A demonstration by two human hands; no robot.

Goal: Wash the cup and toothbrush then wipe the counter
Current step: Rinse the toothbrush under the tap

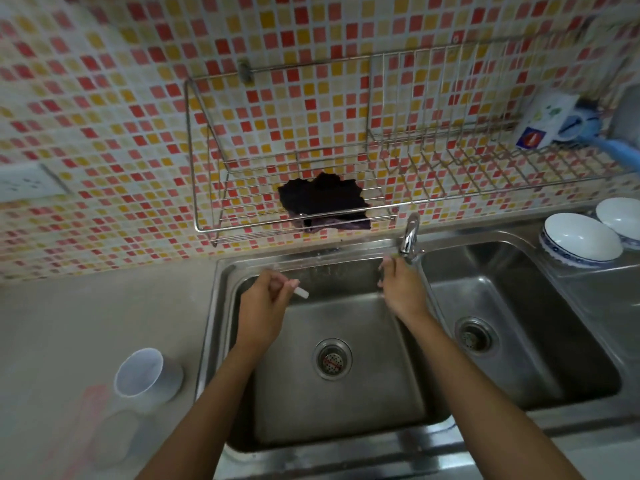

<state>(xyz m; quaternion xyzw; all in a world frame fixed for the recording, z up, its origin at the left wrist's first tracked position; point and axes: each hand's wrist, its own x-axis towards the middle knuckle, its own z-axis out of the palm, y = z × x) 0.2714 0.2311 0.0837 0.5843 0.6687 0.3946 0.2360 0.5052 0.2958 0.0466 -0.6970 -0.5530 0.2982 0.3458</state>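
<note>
My left hand (265, 306) is closed around a thin white toothbrush (302, 292), only one end of which pokes out past the fingers. It hovers over the back of the left sink basin (346, 410). With its fingers curled, my right hand (401, 289) is just below and left of the chrome tap (410, 237); I cannot tell whether it touches the tap. A pale grey cup (147, 375) stands upright on the counter (86, 317), left of the sink. A dark cloth (322, 197) lies on the wire wall rack (207, 216) above the sink.
The right basin (554, 341) lies beyond the divider. Two white bowls (581, 240) rest on the drainboard at far right. A box and a blue brush (588, 126) sit on the rack's right end. A blurred pink item (86, 420) lies at the counter's near left.
</note>
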